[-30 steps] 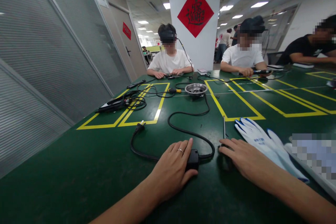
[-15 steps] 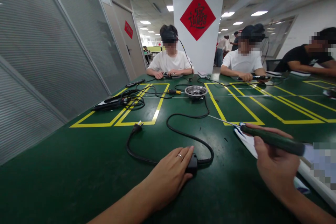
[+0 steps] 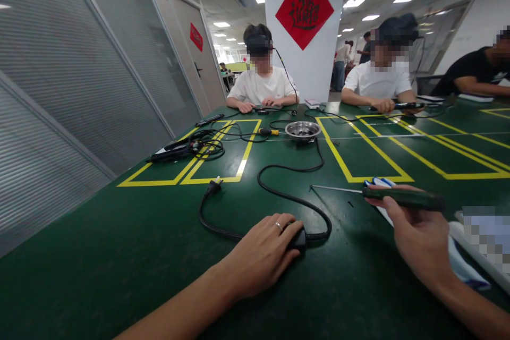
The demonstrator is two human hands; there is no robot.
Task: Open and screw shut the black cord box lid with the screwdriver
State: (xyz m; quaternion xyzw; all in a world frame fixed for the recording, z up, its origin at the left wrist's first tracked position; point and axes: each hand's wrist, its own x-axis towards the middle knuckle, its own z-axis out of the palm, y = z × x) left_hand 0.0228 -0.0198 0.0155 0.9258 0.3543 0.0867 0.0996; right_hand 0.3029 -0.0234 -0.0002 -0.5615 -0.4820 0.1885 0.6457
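My left hand is wrapped over a small black box on the table, and most of the box is hidden under my fingers. A black cord leaves the box at both sides. One end carries a two-pin plug lying to the left. In my right hand is a screwdriver with a dark green handle, its thin shaft pointing left. The shaft's tip meets a small dark piece, too small to name. Another small dark piece lies below the shaft.
A metal bowl with dark bits stands ahead, beside a yellow-and-black screwdriver. Bundled black cables lie at the left. A white-and-blue item and a blurred-out device are at the right. Several people sit across the table.
My right hand has brought the screwdriver's tip nearer, down to a small dark piece on the table. My left hand stays on the black box. The view has tilted slightly.
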